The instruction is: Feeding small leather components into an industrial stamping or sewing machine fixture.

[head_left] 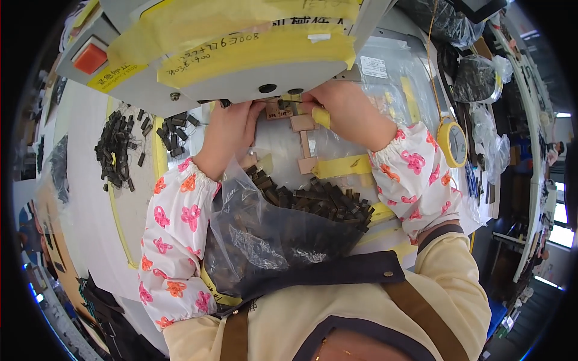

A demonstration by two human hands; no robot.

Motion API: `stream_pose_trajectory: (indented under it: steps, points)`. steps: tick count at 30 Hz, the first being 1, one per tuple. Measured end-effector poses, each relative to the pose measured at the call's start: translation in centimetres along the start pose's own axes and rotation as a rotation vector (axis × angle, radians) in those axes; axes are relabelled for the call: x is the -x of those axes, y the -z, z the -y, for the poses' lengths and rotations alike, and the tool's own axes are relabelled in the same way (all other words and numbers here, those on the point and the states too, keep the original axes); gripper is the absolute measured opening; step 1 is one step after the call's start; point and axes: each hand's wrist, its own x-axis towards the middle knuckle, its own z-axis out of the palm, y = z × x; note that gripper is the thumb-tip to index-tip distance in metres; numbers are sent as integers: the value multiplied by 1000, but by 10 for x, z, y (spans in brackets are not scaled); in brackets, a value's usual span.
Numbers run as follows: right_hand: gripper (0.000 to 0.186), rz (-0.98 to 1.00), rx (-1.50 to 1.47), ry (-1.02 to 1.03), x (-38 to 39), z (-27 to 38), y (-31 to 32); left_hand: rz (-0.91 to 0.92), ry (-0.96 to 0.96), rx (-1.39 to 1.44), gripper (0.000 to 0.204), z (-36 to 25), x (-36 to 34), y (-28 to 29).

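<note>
Both my hands reach under the front of a grey machine (241, 84). My left hand (236, 123) is closed, its fingertips pinched at the left edge of a small copper-coloured block (279, 111). My right hand (346, 111), with yellow tape round a finger, pinches from the right side, where a thin dark wire (293, 101) runs to its fingertips. What sits in the left fingertips is hidden. Close below my hands is a clear plastic bag (259, 231) full of small black wired parts (319, 198). White flowered sleeves cover my forearms.
Loose black wired parts (117, 144) are piled on the table at left, beside a yellow tape line. A red push button (91, 57) is on the machine's left. A yellow tape roll (453, 144) lies at right, near plastic-wrapped bundles (478, 78). Copper-coloured pieces (304, 144) lie below the block.
</note>
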Motion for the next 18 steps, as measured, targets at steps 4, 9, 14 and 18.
stream_pose_trajectory:
  steps: [4, 9, 14, 18]
  points:
    - [12, 37, -17, 97, 2, -3, -1, 27, 53, 18, 14, -1, 2, 3]
    - [11, 72, -146, 134, 1, -9, 2, 103, 84, -49, 25, 4, 9, 10]
    - [12, -4, -157, 147, 3, -10, -2, 26, 36, 100, 38, -7, 7, 12]
    - [13, 17, -10, 183, 2, -13, -1, 50, -39, 28, 28, -6, 6, 12]
